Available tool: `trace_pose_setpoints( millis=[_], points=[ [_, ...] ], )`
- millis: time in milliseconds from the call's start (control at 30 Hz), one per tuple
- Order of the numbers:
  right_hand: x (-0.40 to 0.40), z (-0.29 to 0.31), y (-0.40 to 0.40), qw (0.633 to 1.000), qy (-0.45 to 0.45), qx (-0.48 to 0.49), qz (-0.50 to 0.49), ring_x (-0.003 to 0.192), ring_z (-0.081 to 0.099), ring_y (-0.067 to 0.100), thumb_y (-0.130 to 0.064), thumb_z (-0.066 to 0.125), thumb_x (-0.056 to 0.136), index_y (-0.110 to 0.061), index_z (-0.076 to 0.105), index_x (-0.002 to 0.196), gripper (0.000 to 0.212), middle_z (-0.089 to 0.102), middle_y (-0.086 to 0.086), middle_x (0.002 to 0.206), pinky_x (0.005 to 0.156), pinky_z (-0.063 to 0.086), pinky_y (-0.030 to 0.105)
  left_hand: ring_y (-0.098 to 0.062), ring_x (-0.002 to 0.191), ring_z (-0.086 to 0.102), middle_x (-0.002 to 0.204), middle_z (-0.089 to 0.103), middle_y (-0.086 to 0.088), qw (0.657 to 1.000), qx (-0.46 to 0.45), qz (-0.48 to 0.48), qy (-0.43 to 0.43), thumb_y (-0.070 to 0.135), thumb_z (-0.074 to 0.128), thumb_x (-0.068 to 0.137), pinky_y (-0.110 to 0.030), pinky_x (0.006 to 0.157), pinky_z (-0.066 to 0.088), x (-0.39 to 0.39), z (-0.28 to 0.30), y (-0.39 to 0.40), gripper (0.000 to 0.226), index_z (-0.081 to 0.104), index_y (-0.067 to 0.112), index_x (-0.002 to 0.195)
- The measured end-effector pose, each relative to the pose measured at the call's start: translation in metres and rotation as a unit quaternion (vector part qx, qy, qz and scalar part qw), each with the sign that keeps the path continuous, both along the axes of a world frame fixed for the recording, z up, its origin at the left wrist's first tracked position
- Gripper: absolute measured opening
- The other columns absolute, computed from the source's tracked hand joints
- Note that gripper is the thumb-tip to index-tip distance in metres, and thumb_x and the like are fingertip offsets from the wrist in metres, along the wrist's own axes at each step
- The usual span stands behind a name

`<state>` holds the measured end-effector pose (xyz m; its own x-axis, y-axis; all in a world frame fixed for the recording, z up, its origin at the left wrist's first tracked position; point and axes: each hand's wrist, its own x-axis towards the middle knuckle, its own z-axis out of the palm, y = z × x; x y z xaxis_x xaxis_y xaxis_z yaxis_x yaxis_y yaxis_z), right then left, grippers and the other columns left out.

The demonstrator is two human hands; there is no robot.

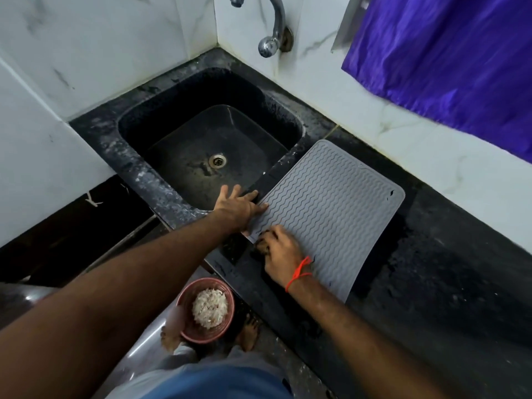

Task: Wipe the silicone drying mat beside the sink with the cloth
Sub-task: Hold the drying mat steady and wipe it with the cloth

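A grey ribbed silicone mat [331, 208] lies on the black counter [431, 272], just right of the sink [201, 145]. The right hand [283, 254] presses a dark, bunched cloth [263, 244] on the mat's near-left corner; the left hand [240, 207], fingers spread, pins the mat's left edge.

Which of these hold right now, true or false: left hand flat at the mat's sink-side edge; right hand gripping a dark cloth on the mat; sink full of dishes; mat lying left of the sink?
1. The left hand lies flat at the sink-side edge of the grey mat. True.
2. The right hand presses a dark cloth on the mat's near corner. True.
3. The sink is full of dishes. False: it is empty, drain bare.
4. The mat lies left of the sink. False: it lies to its right.
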<state>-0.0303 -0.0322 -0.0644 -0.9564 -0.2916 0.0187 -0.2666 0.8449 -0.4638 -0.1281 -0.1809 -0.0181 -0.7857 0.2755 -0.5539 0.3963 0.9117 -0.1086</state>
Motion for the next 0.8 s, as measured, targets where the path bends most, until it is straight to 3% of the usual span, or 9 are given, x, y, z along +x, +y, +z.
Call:
trace_pose_setpoints(
  millis=[100,167,233,300,400,467,533,600,800],
  points=[
    [0.001,0.005,-0.001,0.997,-0.054,-0.007,0.058,0.097,0.059,0.029,-0.006,0.058,0.071,-0.012,0.067,0.102,0.032,0.059,0.007,0.108,0.084,0.051,0.034,-0.041,0.149,0.001,0.167,0.003,0.004,1.000,-0.001,-0.008,-0.010,0.050,0.069,0.085,-0.063,0.115,0.007,-0.002,0.000,0.000,0.091,0.009,0.048,0.154],
    [-0.023,0.015,0.011,0.978,-0.190,-0.075,0.039,0.100,0.064,0.023,-0.004,0.065,0.073,-0.015,0.071,0.100,0.030,0.068,0.004,0.104,0.088,0.052,0.032,-0.042,0.149,0.003,0.166,0.008,0.002,0.999,0.022,0.001,-0.024,0.048,0.067,0.086,-0.062,0.115,0.008,-0.005,0.000,0.002,0.084,0.017,0.047,0.153],
    [-0.049,0.027,0.031,0.926,-0.321,-0.196,-0.027,0.093,0.067,0.015,-0.005,0.073,0.074,-0.019,0.073,0.094,0.024,0.073,-0.002,0.095,0.088,0.054,0.033,-0.039,0.145,0.014,0.161,0.019,0.000,0.997,0.069,0.025,-0.010,0.045,0.063,0.089,-0.058,0.114,0.015,-0.004,0.000,0.005,0.068,0.032,0.044,0.149],
    [-0.075,0.037,0.056,0.892,-0.316,-0.293,-0.134,0.081,0.069,0.012,-0.007,0.074,0.075,-0.019,0.072,0.093,0.022,0.074,-0.005,0.087,0.079,0.055,0.031,-0.033,0.136,0.029,0.153,0.031,-0.004,0.990,0.123,0.056,0.044,0.038,0.057,0.092,-0.049,0.112,0.028,0.000,-0.006,0.011,0.058,0.038,0.037,0.147],
    [-0.119,0.048,0.094,0.870,-0.209,-0.336,-0.296,0.087,0.069,0.024,-0.010,0.069,0.080,-0.018,0.067,0.113,0.034,0.074,0.006,0.098,0.082,0.057,0.037,-0.031,0.129,0.039,0.147,0.029,-0.011,0.972,0.192,0.127,0.037,0.042,0.062,0.090,-0.045,0.103,0.046,0.010,-0.012,0.035,0.076,0.020,0.029,0.153],
    [-0.146,0.054,0.115,0.878,-0.149,-0.304,-0.339,0.090,0.065,0.023,-0.011,0.063,0.085,-0.015,0.064,0.117,0.032,0.070,0.007,0.107,0.084,0.054,0.034,-0.035,0.133,0.037,0.151,0.019,-0.014,0.966,0.191,0.173,-0.018,0.049,0.066,0.087,-0.048,0.102,0.047,0.016,-0.014,0.049,0.093,0.006,0.030,0.156],
    [-0.169,0.054,0.131,0.923,-0.101,-0.195,-0.316,0.098,0.060,0.021,-0.008,0.060,0.086,-0.009,0.062,0.119,0.033,0.064,0.010,0.117,0.088,0.048,0.028,-0.039,0.137,0.032,0.155,0.011,-0.016,0.967,0.170,0.184,-0.048,0.054,0.066,0.086,-0.051,0.105,0.044,0.019,-0.019,0.054,0.102,-0.003,0.031,0.157],
    [-0.189,0.048,0.141,0.955,-0.077,-0.068,-0.278,0.116,0.055,0.032,-0.006,0.059,0.087,-0.007,0.058,0.127,0.040,0.054,0.016,0.131,0.103,0.044,0.034,-0.039,0.136,0.033,0.153,0.013,-0.015,0.969,0.168,0.172,-0.055,0.059,0.065,0.085,-0.050,0.106,0.043,0.017,-0.023,0.051,0.105,-0.005,0.030,0.157],
    [-0.214,0.022,0.142,0.964,-0.033,0.066,-0.255,0.120,0.045,0.043,-0.002,0.052,0.091,-0.012,0.050,0.136,0.046,0.042,0.017,0.138,0.105,0.040,0.044,-0.034,0.128,0.045,0.146,0.025,-0.013,0.963,0.226,0.133,-0.068,0.045,0.047,0.099,-0.044,0.109,0.042,0.005,-0.033,0.030,0.076,0.002,0.031,0.158]
  ],
)
